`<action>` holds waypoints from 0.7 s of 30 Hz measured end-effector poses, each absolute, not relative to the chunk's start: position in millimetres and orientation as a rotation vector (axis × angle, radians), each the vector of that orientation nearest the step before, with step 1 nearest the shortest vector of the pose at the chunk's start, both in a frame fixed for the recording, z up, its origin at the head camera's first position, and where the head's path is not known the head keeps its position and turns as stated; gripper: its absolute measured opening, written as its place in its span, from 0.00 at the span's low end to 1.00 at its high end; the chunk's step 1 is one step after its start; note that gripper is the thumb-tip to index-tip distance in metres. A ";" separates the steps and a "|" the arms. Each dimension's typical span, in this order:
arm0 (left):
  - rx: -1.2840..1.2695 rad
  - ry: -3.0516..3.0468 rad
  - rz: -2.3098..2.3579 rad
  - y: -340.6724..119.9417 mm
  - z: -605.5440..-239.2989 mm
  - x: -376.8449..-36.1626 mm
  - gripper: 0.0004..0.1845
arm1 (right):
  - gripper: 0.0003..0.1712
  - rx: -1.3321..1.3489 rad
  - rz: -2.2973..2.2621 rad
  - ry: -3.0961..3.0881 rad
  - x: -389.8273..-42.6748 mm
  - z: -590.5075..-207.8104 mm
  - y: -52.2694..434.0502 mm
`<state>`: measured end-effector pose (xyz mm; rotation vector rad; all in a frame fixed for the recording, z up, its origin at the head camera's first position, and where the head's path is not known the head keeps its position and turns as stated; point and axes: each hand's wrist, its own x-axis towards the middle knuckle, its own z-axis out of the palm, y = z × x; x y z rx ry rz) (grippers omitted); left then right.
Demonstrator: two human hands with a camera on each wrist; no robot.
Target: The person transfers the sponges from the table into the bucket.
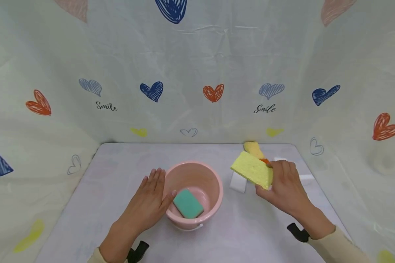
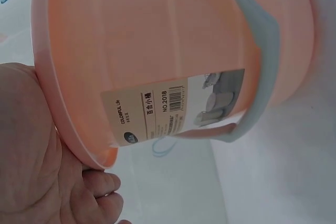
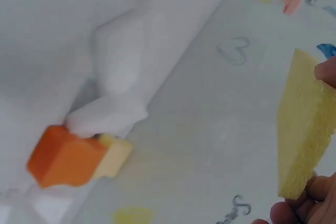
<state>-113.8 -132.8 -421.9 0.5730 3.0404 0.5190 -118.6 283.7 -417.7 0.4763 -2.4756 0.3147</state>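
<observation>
- Pink bucket (image 1: 214, 190): label reads "COLORFUL Life", "NO.2018"; green sponge (image 1: 188, 203) inside.
- Left hand (image 1: 149, 202): flat, fingers straight against bucket.
- Right hand (image 1: 284, 188): grips yellow sponge (image 1: 252, 170).
- Backdrop (image 1: 197, 73): "Smile".

Heart-print curtain (image 1: 197, 73) wraps the white table (image 1: 118, 157); white sponges (image 1: 238, 182) and an orange-and-yellow sponge (image 3: 73, 156) lie at the right.

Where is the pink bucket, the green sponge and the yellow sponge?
pink bucket (image 1: 217, 190), head view, right rim.
green sponge (image 1: 188, 204), head view, top face.
yellow sponge (image 1: 251, 170), head view, flat face.
</observation>
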 end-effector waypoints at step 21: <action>0.577 2.992 0.520 -134.3 -421.3 -116.5 0.48 | 0.34 1.177 0.189 -2.670 -172.7 -410.8 155.2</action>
